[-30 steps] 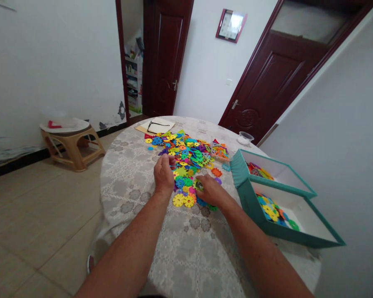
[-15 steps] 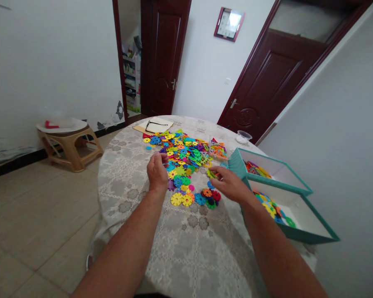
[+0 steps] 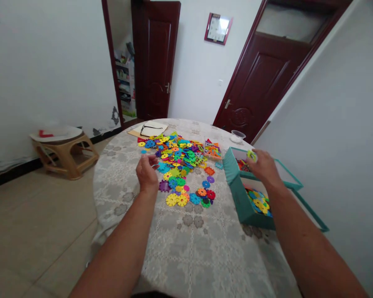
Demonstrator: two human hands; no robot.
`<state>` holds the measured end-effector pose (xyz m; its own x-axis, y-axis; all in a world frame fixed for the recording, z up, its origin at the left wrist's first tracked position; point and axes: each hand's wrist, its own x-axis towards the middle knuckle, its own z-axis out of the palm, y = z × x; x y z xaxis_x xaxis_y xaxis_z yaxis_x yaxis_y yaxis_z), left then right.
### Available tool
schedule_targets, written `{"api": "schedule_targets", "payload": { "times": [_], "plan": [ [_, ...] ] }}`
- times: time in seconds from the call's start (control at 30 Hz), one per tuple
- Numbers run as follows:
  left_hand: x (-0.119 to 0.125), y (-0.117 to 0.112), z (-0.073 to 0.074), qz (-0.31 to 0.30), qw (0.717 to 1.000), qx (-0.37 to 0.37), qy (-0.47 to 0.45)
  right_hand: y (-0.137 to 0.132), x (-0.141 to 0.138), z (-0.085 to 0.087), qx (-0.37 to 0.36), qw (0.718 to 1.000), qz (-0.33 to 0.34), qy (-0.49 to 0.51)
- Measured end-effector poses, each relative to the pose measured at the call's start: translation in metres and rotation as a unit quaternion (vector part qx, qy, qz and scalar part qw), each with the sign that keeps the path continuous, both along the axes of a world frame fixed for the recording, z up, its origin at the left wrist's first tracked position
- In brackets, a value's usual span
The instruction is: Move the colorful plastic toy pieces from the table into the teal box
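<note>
My right hand (image 3: 264, 165) pinches a yellow-green plastic building piece (image 3: 251, 156) above the far compartment of the teal box (image 3: 240, 198). That compartment holds red and other long-coloured pieces; the near one holds a heap of yellow, blue and green discs (image 3: 259, 202). On the table's left side, my left hand (image 3: 147, 171) rests beside the pile of notched plastic discs (image 3: 180, 153), its fingers loosely curled and apart, with nothing visible in them. A purple square piece (image 3: 164, 186) lies close to its wrist. Yellow discs (image 3: 172, 200) and other loose pieces lie nearer to me.
A clear tub of pieces (image 3: 213, 150) stands behind the pile, and a clear bowl (image 3: 238, 135) sits at the far edge. Eyeglasses (image 3: 151, 128) lie on paper at the back left. A patterned cloth (image 3: 186, 252) covers the round table. A stool (image 3: 65, 153) stands left.
My right hand has carried the yellow-green piece from the table, right and up, to over the teal box. An orange piece now shows where it was. My left hand stays beside the pile.
</note>
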<state>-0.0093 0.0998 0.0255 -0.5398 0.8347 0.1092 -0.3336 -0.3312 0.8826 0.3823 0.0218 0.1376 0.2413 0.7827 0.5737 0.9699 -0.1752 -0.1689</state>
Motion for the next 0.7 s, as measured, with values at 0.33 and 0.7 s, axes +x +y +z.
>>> {"api": "schedule_targets", "payload": {
  "times": [0.33,0.7],
  "plan": [
    [-0.016,-0.009,0.012,-0.066,0.965,-0.056,0.246,-0.044,-0.143,-0.081,-0.03,0.941,0.311,0.13],
    [-0.046,-0.045,-0.022,-0.236,0.681,-0.042,0.692,-0.044,-0.167,-0.141,-0.012,0.929,0.344,0.132]
  ]
}}
